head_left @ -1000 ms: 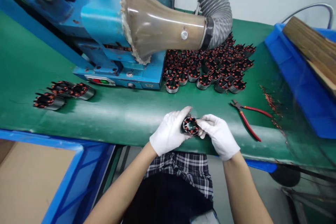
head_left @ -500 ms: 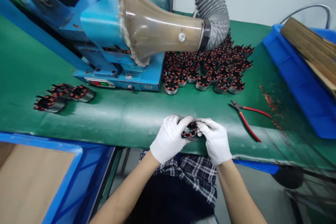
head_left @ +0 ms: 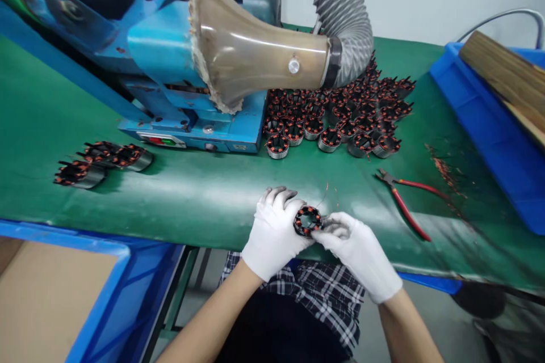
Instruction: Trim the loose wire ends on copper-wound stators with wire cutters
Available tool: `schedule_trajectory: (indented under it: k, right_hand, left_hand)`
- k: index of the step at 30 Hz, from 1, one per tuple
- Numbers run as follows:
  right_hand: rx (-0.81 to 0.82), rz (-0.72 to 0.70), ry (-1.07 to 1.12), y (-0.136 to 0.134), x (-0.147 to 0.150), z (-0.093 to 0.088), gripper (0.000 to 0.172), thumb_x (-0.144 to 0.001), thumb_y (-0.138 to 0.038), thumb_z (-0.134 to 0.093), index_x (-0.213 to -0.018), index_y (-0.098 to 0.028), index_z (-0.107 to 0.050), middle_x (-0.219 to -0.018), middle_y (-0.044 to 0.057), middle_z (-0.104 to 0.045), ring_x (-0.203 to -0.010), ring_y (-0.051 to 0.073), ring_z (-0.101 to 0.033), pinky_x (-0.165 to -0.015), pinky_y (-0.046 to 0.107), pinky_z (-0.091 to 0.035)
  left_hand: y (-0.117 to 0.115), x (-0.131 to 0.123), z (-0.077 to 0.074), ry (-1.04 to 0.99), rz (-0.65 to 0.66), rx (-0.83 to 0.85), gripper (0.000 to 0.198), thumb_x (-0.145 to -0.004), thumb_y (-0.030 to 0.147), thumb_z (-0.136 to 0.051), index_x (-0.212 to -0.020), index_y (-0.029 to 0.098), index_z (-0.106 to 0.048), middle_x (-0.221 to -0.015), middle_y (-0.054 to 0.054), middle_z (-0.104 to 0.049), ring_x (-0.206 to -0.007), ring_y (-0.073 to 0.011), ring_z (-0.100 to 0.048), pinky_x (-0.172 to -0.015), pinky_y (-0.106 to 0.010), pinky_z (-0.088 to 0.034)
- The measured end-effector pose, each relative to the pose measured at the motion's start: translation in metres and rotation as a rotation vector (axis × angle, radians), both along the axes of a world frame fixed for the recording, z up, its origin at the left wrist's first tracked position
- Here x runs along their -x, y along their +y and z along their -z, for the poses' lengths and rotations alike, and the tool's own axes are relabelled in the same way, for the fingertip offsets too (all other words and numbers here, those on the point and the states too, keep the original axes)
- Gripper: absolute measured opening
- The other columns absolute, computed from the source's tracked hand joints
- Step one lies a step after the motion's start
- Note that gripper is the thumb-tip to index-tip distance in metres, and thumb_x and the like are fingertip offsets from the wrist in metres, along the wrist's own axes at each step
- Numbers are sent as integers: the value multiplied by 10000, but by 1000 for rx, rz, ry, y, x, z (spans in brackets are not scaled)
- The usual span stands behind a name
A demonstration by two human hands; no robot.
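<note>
- At the lower centre of the frame, above the near edge of a green-topped bench (head_left: 213, 204), a worker's two white-gloved hands meet around a ring-shaped metal part wound with black and copper-orange coils (head_left: 307, 232), its open face turned up.
- The left hand (head_left: 275, 229) grips the ring from its left side, fingers bent against the wall and partly spread at the tips.
- The right hand (head_left: 357, 255) touches the ring's right edge, thumb at the lower rim, fingers curled nearly closed; whether they pinch the rim or a wire cannot be told.
- Just above the ring, thin loose copper-coloured wires (head_left: 327, 188) stand up; where they join is too fine to make out.
- Right of centre, red-handled cutting pliers (head_left: 403, 208) lie spread near scattered copper clippings (head_left: 445, 170).
- Behind, at upper centre, similar coil-wound rings (head_left: 330, 139) crowd beside a blue machine (head_left: 162, 39); three more coil-wound rings (head_left: 87, 174) sit at centre left.
- The likely risks: a hard tug could snap a wire too short or loosen a winding; smooth gloves could let the ring slip; a thumb pressed over the rim could scrape the coils; stray clippings could lodge between them.
</note>
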State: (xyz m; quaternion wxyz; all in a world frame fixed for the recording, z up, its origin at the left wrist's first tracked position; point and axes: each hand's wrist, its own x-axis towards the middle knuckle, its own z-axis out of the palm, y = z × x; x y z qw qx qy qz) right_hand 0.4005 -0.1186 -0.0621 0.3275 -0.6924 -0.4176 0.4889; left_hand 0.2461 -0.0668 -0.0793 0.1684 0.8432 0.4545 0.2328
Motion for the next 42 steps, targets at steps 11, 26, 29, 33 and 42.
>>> schedule_trajectory:
  k: [11, 26, 29, 33, 42]
  right_hand:
    - [-299, -332, -415, -1, -38, -13, 343, -801, -379, -559, -1114, -237, -546, -904, 41, -641, -715, 177, -592, -650, 280, -452]
    - [-178, -402, -442, 0, -12, 0, 216, -883, -261, -375, -799, -185, -558, -554, 5, -564, -484, 154, -528, -484, 256, -370]
    - [-50, -178, 3, 0, -9, 0, 282, -859, -358, -432, -630, -204, -489, -473, -41, -499, -401, 113, -459, -424, 227, -371]
    - [48, -74, 209, 2, -8, -3, 304, -794, -395, -521, -573, -191, -475, -437, -49, -484, -367, 92, -413, -368, 203, -336]
    - [-221, 419, 219, -8, -46, 0, 207, -777, -384, -571, -792, -177, -571, -594, -3, -598, -488, 127, -530, -477, 244, -428]
  left_hand:
    - [1, 1, -16, 15, 100, 138, 837, -489, 547, -734, -1156, 142, -431, -1260, -181, -413, -1214, -359, -319, -1008, -564, -229]
    - [15, -9, -34, 135, 434, 325, 247, -807, 187, -540, -1042, 203, -467, -1027, -27, -540, -956, -196, -504, -833, -340, -419]
    - [13, -10, -35, 186, 452, 301, 141, -834, 230, -498, -971, 196, -497, -1002, -36, -539, -923, -204, -495, -798, -345, -416]
    - [9, -12, -31, 176, 435, 244, 118, -843, 219, -457, -935, 210, -530, -1047, -36, -537, -953, -212, -479, -814, -360, -395]
    - [-1, -16, -22, 230, 324, 163, 131, -834, 208, -445, -888, 235, -562, -1072, -26, -531, -938, -225, -470, -765, -368, -394]
